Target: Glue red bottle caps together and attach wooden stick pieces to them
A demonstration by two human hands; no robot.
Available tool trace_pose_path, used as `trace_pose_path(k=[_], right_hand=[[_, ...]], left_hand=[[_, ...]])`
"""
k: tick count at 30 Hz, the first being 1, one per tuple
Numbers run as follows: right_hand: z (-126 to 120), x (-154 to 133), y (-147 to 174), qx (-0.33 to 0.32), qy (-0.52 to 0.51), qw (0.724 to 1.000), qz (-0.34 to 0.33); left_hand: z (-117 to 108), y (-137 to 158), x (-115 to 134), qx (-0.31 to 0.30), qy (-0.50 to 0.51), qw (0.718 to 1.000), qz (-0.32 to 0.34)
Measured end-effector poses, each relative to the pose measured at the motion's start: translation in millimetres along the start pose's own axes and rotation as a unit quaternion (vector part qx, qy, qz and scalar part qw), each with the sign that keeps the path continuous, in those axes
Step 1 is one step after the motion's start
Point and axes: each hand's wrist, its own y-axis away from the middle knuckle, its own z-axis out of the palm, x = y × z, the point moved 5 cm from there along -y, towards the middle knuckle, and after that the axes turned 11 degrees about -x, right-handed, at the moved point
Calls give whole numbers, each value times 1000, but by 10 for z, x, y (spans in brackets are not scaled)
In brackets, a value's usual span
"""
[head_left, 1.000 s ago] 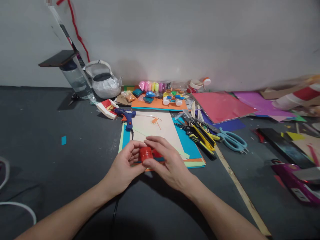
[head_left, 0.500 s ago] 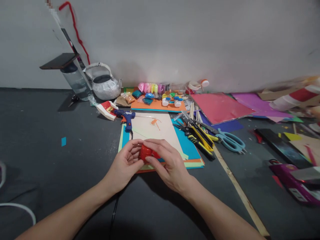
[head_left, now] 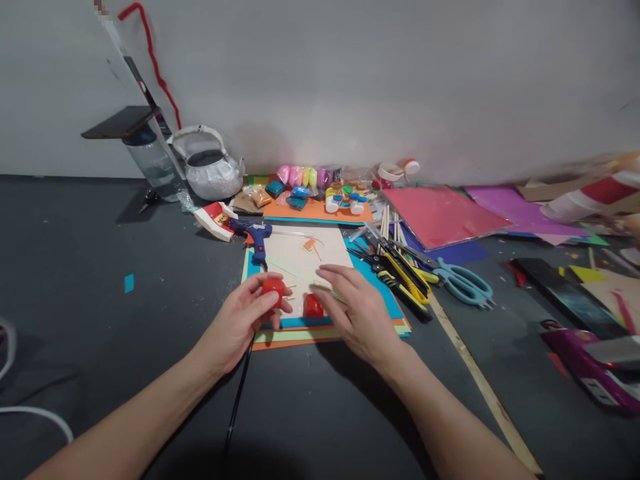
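Observation:
My left hand (head_left: 245, 312) grips a small red rounded block (head_left: 273, 292) between thumb and fingers, above the front of the paper stack. Its material I cannot make out. A second red block (head_left: 313, 306) sits on the pale top sheet (head_left: 327, 239), between my two hands. My right hand (head_left: 357, 310) is beside that block, fingers stretched and parted from the thumb; whether the thumb touches the block is unclear. A few thin pale slivers lie on the sheet near my left fingertips. Farther back on it is an orange scrap (head_left: 311, 245).
A blue glue gun (head_left: 259, 240) lies at the stack's left edge, its cord running forward. On the right are cutters (head_left: 413, 287), pliers (head_left: 377, 263) and blue-handled scissors (head_left: 463, 280). Behind stand a silvery kettle (head_left: 213, 177) and packets of coloured clay (head_left: 305, 176).
My hands were together around the red pieces. Now they are apart: the left keeps one block, the other rests on the sheet, and my right fingers have opened.

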Motion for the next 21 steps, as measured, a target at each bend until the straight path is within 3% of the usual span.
trace_pose_path(k=[3, 6, 9, 12, 14, 17, 21], right_hand=[[-38, 185, 35, -61, 36, 996, 61], [-73, 191, 83, -151, 53, 986, 36], [-83, 130, 114, -197, 89, 976, 9], [-25, 99, 87, -200, 97, 975, 4], [52, 78, 43, -208, 78, 975, -14], [121, 24, -16, -225, 41, 972, -46], [0, -99, 42, -233, 39, 971, -16]], left_hand=[[-113, -18, 115, 43, -24, 997, 51], [-180, -18, 165, 69, -29, 994, 80], [-175, -14, 133, 51, -60, 995, 61], [-152, 2, 87, 20, -175, 984, 23], [-144, 23, 95, 18, -305, 952, 23], [-81, 60, 121, -2, -478, 877, 55], [138, 118, 21, -125, -628, 764, 79]])
